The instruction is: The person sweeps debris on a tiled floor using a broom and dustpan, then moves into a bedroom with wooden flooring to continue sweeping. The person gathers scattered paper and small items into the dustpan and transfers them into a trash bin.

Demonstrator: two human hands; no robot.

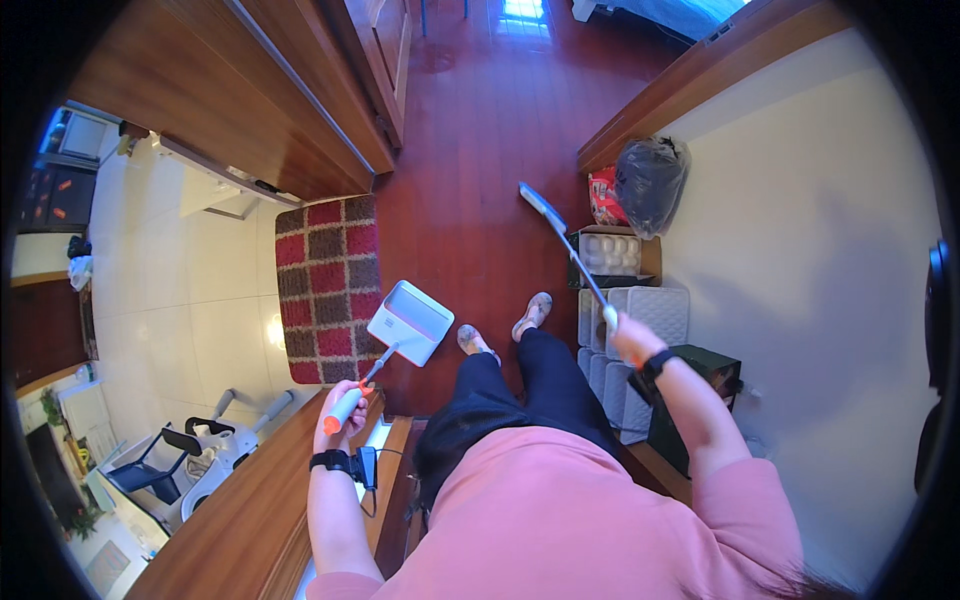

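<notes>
My left hand (pixel 346 411) grips the handle of a white long-handled dustpan (pixel 417 343). The pan hangs in front of my feet, close to the edge of a checked rug (pixel 327 291); whether it touches the floor I cannot tell. Around the handle of a broom (pixel 583 271) my right hand (pixel 637 341) is closed. That broom slants away from me to the upper left, and its narrow white head (pixel 541 206) is over the dark red wooden floor (pixel 480 217). Bristles are not clearly visible.
Along the right wall stand quilted white packs (pixel 658 313), an open box with a white moulded tray (pixel 609 253), a dark stuffed bag (pixel 652 184) and a dark green box (pixel 709 367). Wooden door frames (pixel 379 161) flank the passage. A wooden ledge (pixel 247 495) runs at my left.
</notes>
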